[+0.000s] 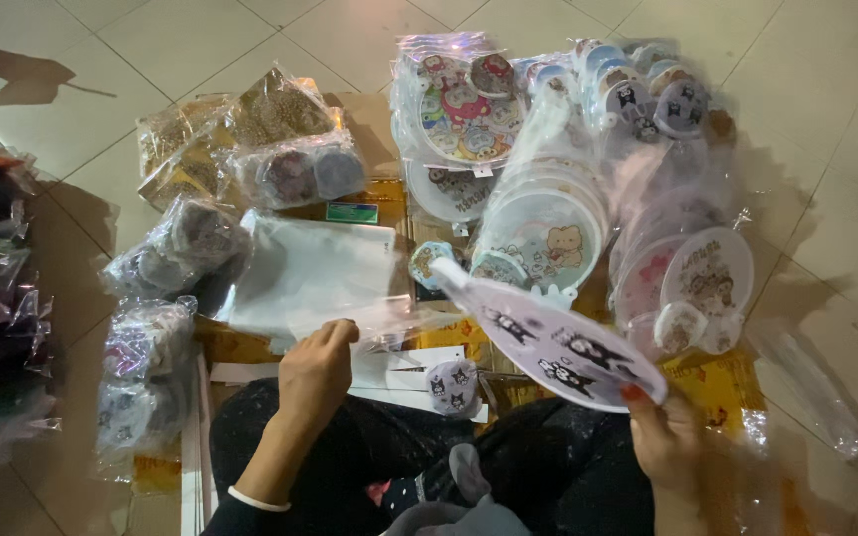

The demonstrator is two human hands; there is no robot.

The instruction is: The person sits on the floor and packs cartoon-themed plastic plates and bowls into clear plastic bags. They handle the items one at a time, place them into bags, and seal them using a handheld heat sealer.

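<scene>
Nearest you, over your dark lap, your right hand (669, 437) has its grip closed on the rim of a round fan (558, 342) printed with black cartoon figures, its handle pointing up-left. Your left hand (318, 365) rests curled on a stack of clear bags (315, 273); whether it grasps one, you cannot tell. Between your hands lies a small badge (452, 385). Farther off on the floor (826, 119), wrapped fans (548, 233) and bagged badges (295, 171) are piled.

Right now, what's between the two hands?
In the head view, a small round cartoon-cat badge lies on white paper strips between the left hand and the right hand, which holds a cartoon-cat fan.
</scene>
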